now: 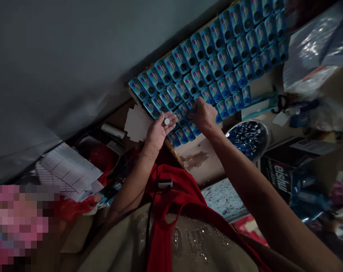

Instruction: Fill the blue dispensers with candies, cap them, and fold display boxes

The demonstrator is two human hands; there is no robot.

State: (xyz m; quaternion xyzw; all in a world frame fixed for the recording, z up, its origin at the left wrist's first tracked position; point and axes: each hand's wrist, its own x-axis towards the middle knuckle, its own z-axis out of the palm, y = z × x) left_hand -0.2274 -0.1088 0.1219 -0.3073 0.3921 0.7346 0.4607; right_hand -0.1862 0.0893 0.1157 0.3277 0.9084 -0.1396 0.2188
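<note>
Rows of small blue blister-like packs (pixel 198 47), most with a round dark or blue spot at the lower end, cover a slanting board. Palm up at the near left edge of these rows, my left hand (pixel 156 134) carries a small round white-topped piece (pixel 166 121) on its spread fingers. My right hand (pixel 205 117) is over the nearer rows, its fingers pinched together and touching or just above a pack. Whatever is between those fingertips is hidden. Beside my right forearm stands a round bowl (pixel 269 138) holding many small blue and silvery pieces (pixel 246 136).
A grey wall (pixel 75 56) runs along the far left. Clear plastic bags (pixel 309 56), scissors (pixel 280 104) and a black printed box (pixel 279 166) lie to the right. Papers (pixel 71 166) and a white roll (pixel 113 130) are at left. Below the board is a shallow tray of pale bits (pixel 223 198).
</note>
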